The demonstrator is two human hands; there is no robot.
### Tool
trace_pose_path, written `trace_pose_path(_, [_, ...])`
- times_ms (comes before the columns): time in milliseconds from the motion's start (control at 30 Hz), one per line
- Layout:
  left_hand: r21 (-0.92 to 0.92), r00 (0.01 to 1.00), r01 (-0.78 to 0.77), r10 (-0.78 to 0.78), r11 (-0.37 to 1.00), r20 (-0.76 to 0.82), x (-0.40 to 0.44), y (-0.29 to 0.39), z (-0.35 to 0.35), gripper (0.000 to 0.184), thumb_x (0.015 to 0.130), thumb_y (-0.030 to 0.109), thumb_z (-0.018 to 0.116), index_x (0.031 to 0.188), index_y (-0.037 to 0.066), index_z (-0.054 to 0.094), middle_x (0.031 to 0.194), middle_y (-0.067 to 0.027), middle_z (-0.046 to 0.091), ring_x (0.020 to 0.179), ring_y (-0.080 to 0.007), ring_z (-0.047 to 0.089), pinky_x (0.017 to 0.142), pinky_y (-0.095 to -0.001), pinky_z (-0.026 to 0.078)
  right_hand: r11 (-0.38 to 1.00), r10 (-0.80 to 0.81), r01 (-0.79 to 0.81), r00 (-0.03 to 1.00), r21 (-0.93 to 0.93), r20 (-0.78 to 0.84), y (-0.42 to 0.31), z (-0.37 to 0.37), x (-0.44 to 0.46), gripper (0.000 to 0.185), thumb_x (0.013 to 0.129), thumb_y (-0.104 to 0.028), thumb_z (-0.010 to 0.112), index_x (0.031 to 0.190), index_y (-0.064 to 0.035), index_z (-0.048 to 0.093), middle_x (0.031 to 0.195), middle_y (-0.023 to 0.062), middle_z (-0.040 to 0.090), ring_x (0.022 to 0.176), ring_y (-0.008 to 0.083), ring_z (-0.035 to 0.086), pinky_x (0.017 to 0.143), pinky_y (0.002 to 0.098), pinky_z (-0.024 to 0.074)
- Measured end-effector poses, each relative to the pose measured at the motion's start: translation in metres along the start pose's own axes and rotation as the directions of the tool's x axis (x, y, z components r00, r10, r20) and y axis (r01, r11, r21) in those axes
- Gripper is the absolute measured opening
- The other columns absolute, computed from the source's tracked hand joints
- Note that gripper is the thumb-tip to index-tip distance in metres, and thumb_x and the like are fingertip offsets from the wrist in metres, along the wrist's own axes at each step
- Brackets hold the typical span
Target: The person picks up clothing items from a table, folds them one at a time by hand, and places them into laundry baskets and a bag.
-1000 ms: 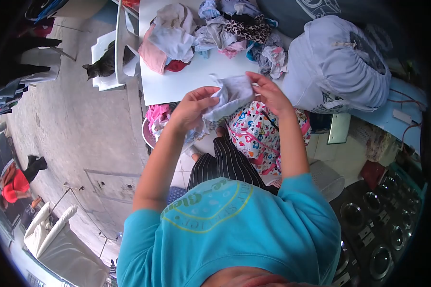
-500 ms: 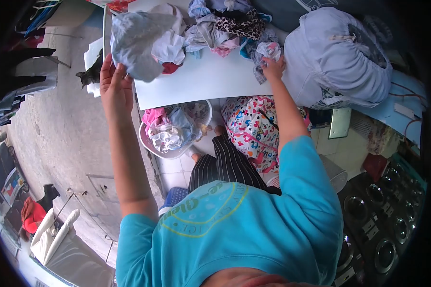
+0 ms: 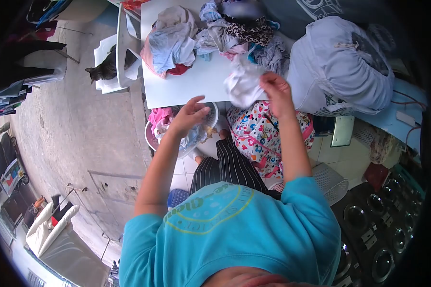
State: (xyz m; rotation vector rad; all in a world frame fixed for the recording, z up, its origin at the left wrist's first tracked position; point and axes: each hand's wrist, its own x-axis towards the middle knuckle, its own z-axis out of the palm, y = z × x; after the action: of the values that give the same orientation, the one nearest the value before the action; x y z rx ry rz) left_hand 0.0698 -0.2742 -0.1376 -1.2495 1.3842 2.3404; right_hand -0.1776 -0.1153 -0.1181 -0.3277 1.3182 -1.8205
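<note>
My right hand [image 3: 278,93] pinches a small white garment [image 3: 244,86] by its right side. The garment hangs over the front edge of the white table [image 3: 208,88], slightly blurred; its kind is not clear. Nothing is in my left hand [image 3: 191,117], whose fingers are apart above the basket [image 3: 151,138] of pink and white laundry. On the table's left side lies a pile of pale clothes [image 3: 175,45], a bit of red cloth under it. Further right is a mixed heap with a leopard-print cloth [image 3: 249,31] and a grey crumpled cloth [image 3: 273,52].
A big stuffed white bag [image 3: 335,62] stands right of the table. Below is a heart-patterned bag [image 3: 254,134] near my feet. A cat [image 3: 107,67] sits on a white chair [image 3: 124,48] at the left. Several round-doored machines [image 3: 357,217] line the lower right.
My left hand has let go of the pale garment, now on the left pile, and moved right and down. My right hand has lifted the white garment from the heap toward me.
</note>
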Motion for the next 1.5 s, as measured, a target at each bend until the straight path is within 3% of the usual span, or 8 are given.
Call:
trace_pose_path(300, [-0.381,0.971,-0.095,0.17,0.92,0.167,-0.028,0.039,0.01,0.033,0.086,0.016,0.061,0.116,0.005,0.053,0.105,-0.0064,0.061,0.096,-0.0179,0.059,0.077,-0.035,0.051,0.94,0.195,-0.224,0.972,0.256,0.134,0.014,0.073,-0.031,0.027,0.079,0.006,0.06,0.105,-0.0023,0.06,0.106,0.0071,0.061,0.093,0.0122,0.058,0.085,0.0263,0.0462])
trace_pose_path(533, [-0.73,0.954,-0.192,0.299,0.656,0.018,-0.046,0.039,-0.008,0.018,0.088,0.008,0.056,0.106,0.006,0.055,0.099,-0.0074,0.061,0.094,-0.0202,0.06,0.083,-0.0342,0.049,0.966,0.221,-0.227,0.973,-0.12,-0.065,0.048,0.07,-0.028,0.017,0.087,-0.007,0.059,0.102,0.0004,0.057,0.093,0.004,0.063,0.082,0.0092,0.059,0.077,0.0225,0.0482])
trace_pose_path(1067, [-0.672,0.874,-0.394,0.482,0.627,-0.063,-0.052,0.033,-0.053,0.055,0.083,-0.005,0.049,0.135,0.013,0.041,0.134,-0.0103,0.044,0.12,-0.0224,0.046,0.099,-0.04,0.039,0.994,-0.011,0.028,0.988,0.109,-0.152,0.069,0.081,-0.026,0.018,0.09,-0.003,0.051,0.104,-0.0016,0.062,0.095,0.006,0.064,0.08,0.013,0.061,0.073,0.0267,0.0525])
trace_pose_path(1167, [-0.071,0.953,-0.288,0.293,0.955,0.073,-0.055,0.037,-0.049,0.059,0.082,-0.007,0.054,0.137,0.004,0.035,0.136,-0.006,0.042,0.119,-0.0139,0.043,0.098,-0.0272,0.036,0.979,0.192,-0.196,0.979,-0.054,-0.07,0.093,0.056,-0.019,0.018,0.088,-0.003,0.053,0.103,-0.0016,0.063,0.093,0.006,0.064,0.081,0.0129,0.061,0.072,0.0253,0.0519])
trace_pose_path(1233, [0.003,0.91,-0.244,0.228,0.97,0.346,-0.062,0.047,-0.041,0.061,0.082,-0.005,0.057,0.137,0.002,0.034,0.136,-0.0062,0.041,0.118,-0.0127,0.043,0.097,-0.0264,0.036,0.63,0.711,-0.495,0.677,-0.598,0.189,0.109,0.028,-0.016,0.022,0.084,-0.009,0.06,0.105,-0.0022,0.062,0.089,0.0075,0.065,0.079,0.0149,0.062,0.071,0.0286,0.052])
trace_pose_path(1333, [-0.036,0.954,-0.159,0.163,0.987,0.253,-0.055,0.052,-0.032,0.062,0.081,-0.006,0.058,0.137,0.001,0.034,0.135,-0.0074,0.042,0.115,-0.0118,0.044,0.095,-0.0254,0.037,0.426,0.752,-0.318,0.646,-0.847,0.135,0.146,-0.016,-0.003,0.036,0.078,-0.021,0.071,0.108,-0.0031,0.061,0.098,0.0097,0.064,0.087,0.0174,0.061,0.078,0.0338,0.0491])
trace_pose_path(1400, [-0.095,0.954,-0.176,0.194,0.98,0.23,-0.049,0.056,-0.039,0.063,0.08,-0.006,0.059,0.137,0.001,0.034,0.136,-0.008,0.041,0.114,-0.0115,0.045,0.093,-0.0255,0.039,0.301,0.24,-0.12,0.97,-0.946,-0.046,0.193,-0.069,0.011,0.055,0.069,-0.025,0.075,0.115,-0.0027,0.055,0.119,0.0233,0.05,0.106,0.0328,0.054,0.087,0.0409,0.0458])
trace_pose_path(1500, [-0.115,0.949,-0.255,0.271,0.96,0.16,-0.047,0.071,-0.041,0.064,0.079,-0.008,0.058,0.137,0.001,0.033,0.136,-0.009,0.04,0.109,-0.0122,0.049,0.088,-0.0271,0.044,0.211,-0.206,-0.442,0.852,-0.872,-0.482,0.181,-0.099,0.052,0.076,0.066,-0.02,0.077,0.128,-0.0021,0.037,0.137,0.0291,0.022,0.116,0.0449,0.042,0.094,0.044,0.0414])
